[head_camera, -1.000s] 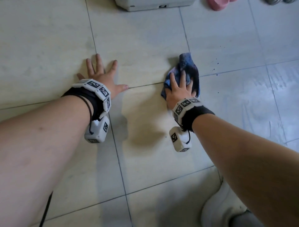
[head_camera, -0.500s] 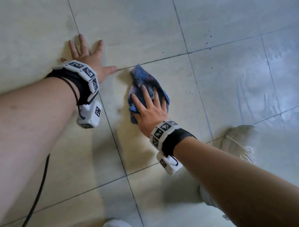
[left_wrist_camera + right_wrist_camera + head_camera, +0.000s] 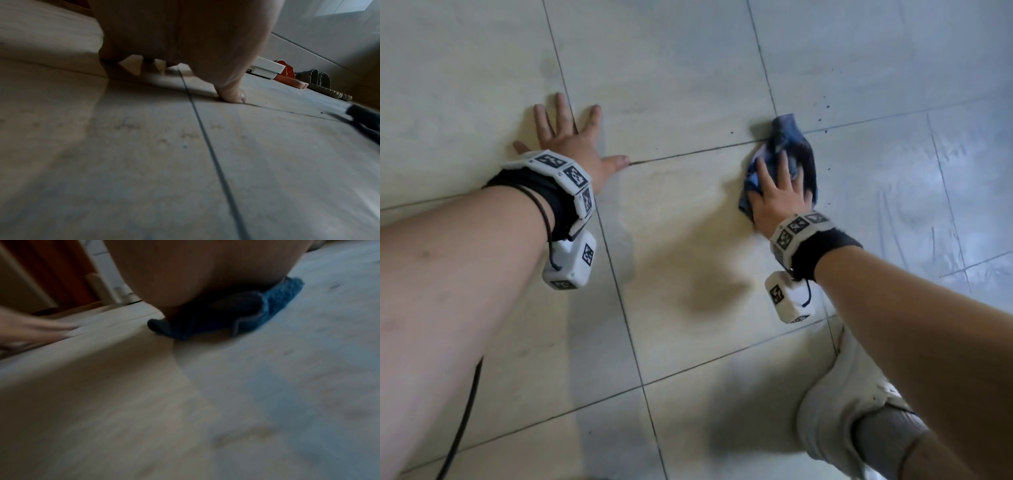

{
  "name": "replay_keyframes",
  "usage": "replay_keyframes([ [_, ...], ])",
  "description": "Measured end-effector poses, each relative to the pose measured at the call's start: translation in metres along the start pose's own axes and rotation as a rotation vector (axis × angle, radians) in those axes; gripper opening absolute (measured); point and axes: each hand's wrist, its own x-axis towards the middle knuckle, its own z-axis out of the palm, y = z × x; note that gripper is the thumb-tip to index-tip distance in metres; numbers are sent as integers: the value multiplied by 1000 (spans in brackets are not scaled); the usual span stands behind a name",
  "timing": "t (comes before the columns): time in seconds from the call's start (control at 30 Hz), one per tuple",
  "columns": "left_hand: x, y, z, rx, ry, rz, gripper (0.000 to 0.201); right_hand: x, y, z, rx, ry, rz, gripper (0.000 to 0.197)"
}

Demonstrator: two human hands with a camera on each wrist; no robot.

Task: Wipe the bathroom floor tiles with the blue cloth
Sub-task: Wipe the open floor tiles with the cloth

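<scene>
The crumpled blue cloth lies on the pale floor tiles across a grout line. My right hand presses flat on it, fingers straight and spread. The right wrist view shows the blue cloth bunched under my palm, blurred. My left hand is planted flat on the tiles to the left, fingers splayed and thumb along the grout line. In the left wrist view its thumb tip touches the floor, and the cloth shows as a dark blur at the right edge.
My white shoe and grey sock stand at the lower right. A black cable trails under my left arm. Dark specks dot the tile beyond the cloth. Far off sit a white base, orange slippers and dark slippers.
My right hand has swept the cloth rightward and away from the left hand, back over the grout line. The left hand stays planted. The head view has shifted.
</scene>
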Motion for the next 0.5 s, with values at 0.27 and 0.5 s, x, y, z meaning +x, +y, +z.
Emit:
replay_keyframes([
  [0.27, 10, 0, -1, 15, -15, -23, 95, -9, -40, 20, -64, 25, -272, 60],
  [0.5, -1, 39, 3, 5, -38, -24, 98, 37, -47, -14, 71, 0, -122, 60],
])
